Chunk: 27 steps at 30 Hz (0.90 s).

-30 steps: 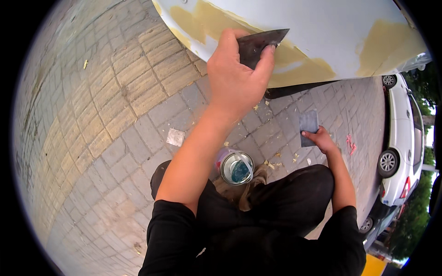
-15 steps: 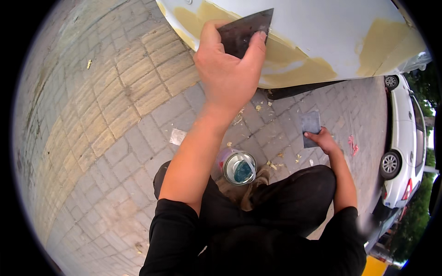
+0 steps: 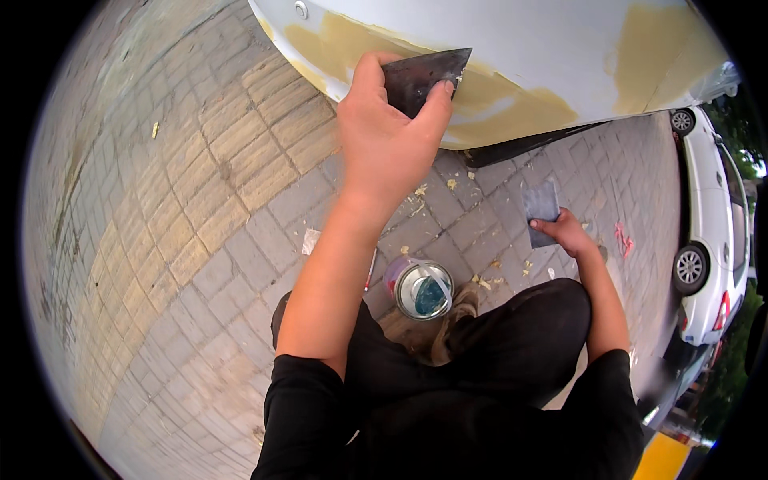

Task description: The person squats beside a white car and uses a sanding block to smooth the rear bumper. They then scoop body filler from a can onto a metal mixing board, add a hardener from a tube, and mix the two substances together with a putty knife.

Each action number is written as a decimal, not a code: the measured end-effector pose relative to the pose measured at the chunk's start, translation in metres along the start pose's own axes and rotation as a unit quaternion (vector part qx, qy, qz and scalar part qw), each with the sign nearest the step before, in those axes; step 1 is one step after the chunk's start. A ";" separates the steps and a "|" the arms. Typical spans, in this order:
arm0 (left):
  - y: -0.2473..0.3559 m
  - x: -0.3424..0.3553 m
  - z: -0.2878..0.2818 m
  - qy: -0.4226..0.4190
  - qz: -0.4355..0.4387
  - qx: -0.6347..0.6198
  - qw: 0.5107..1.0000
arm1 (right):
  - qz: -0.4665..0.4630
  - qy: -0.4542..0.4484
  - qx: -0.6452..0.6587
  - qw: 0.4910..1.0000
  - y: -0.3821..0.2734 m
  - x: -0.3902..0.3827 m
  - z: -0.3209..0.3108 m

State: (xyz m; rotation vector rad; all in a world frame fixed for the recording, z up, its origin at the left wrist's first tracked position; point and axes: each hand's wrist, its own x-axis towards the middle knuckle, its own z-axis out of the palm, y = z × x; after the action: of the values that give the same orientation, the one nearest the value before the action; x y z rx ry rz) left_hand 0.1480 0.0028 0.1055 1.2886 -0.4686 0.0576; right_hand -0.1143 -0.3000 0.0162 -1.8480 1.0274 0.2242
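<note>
My left hand [image 3: 389, 144] grips a dark, pointed flat scraper [image 3: 416, 82] close over the lower part of a white car body panel [image 3: 520, 36], which carries patches of yellow filler [image 3: 528, 108]; whether the blade touches it I cannot tell. Lower down on the right, my right hand [image 3: 566, 232] has its fingers closed on a grey rectangular plate [image 3: 541, 200], thumb across its face. An open tin [image 3: 408, 292] with a pale handle and a teal item inside stands between my bent legs.
Paving [image 3: 200, 208] lies underneath, with yellowish scraps, a pale square scrap [image 3: 311, 242], a thin stick [image 3: 370, 272] and pink shreds [image 3: 624, 238]. A dark strip [image 3: 512, 148] runs under the panel. A parked white car [image 3: 712, 208] is at the right, a yellow object [image 3: 664, 458] at lower right.
My left hand with the scraper moved up and left, then slightly down again. My right hand with the plate appears slightly higher and farther right as the view shifts.
</note>
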 end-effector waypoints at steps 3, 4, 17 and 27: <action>-0.005 -0.011 0.017 -0.001 0.013 0.043 0.999 | -0.001 -0.002 -0.014 1.000 -0.001 0.001 0.001; -0.006 -0.013 0.019 0.002 0.021 0.057 0.998 | -0.002 -0.002 -0.017 1.000 -0.004 0.000 0.003; 0.004 0.000 0.029 0.083 0.197 0.168 0.962 | 0.001 -0.019 -0.022 1.000 0.001 0.012 -0.003; 0.013 0.004 0.035 0.054 0.210 0.191 0.957 | -0.009 -0.060 -0.012 0.998 0.013 0.049 -0.003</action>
State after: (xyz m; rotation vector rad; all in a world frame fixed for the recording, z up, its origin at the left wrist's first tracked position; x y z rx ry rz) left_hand 0.1371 -0.0269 0.1252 1.5330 -0.6514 0.5982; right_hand -0.0943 -0.3316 -0.0174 -1.8407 0.9299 0.3335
